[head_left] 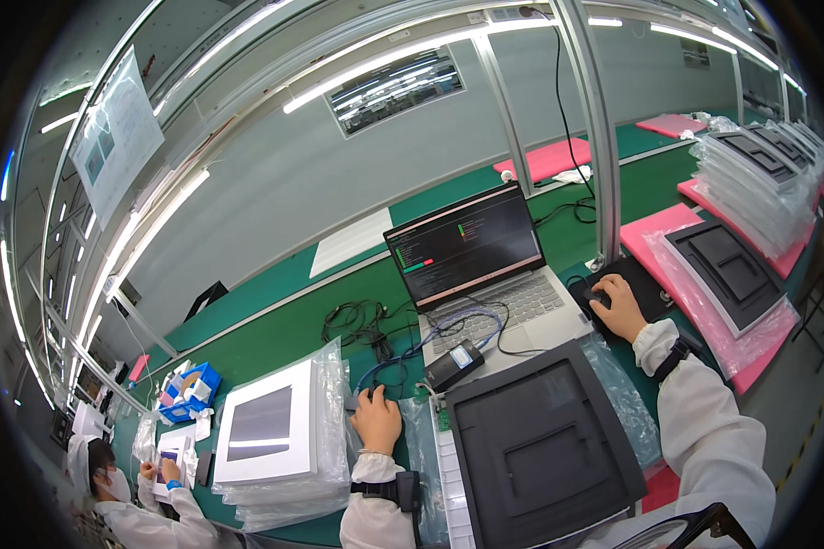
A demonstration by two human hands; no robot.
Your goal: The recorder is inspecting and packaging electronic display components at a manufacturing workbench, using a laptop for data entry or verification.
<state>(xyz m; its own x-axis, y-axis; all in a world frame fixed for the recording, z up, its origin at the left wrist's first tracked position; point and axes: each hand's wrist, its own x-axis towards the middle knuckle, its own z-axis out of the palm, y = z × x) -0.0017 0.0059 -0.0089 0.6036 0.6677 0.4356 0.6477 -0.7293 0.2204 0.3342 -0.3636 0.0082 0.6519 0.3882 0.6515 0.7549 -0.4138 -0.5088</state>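
My right hand (621, 309) rests over a black computer mouse (600, 299) on a dark mouse pad (645, 285). To the left, my left hand (376, 423) has its fingers curled at the end of the cables, around a small dark piece I cannot make out. Between my arms lies a black moulded panel (545, 448) with a raised rectangular frame. A bit of green circuit board (444, 419) shows at its upper left corner. Behind it stands an open laptop (467, 247) with text on a dark screen. A black handheld box (454, 364) with a small display sits on its keyboard side.
White framed panels (267, 425) in clear wrap are stacked left. A blue bin (190, 392) and a co-worker (128, 499) are farther left. At right, black panels (728, 265) lie on pink foam (664, 227), near a wrapped stack (751, 197). A metal post (600, 137) rises behind the mouse pad.
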